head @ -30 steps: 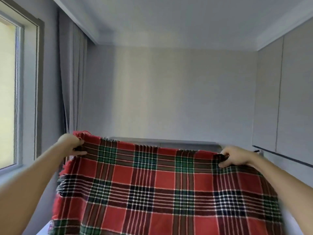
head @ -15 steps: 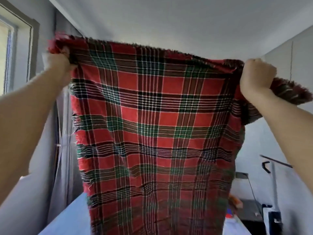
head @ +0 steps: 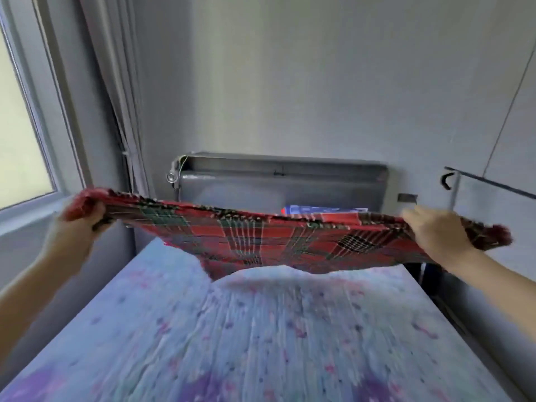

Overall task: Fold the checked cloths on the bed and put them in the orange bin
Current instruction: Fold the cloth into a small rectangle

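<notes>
Pale flowered bed [head: 261, 343] up front. Above its far half the red checked cloth [head: 275, 239] is stretched out almost flat in the air. The left hand [head: 72, 230] has fingers clenched on one corner, and the right hand [head: 435, 236] grips the other. Grey headboard [head: 278, 181] behind.

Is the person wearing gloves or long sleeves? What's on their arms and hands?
No gloves, no sleeves in view. The left hand and right hand are bare, and so are the left forearm and right forearm up to the picture's edge. No watch, ring or bracelet shows, though the blur could hide something small.
</notes>
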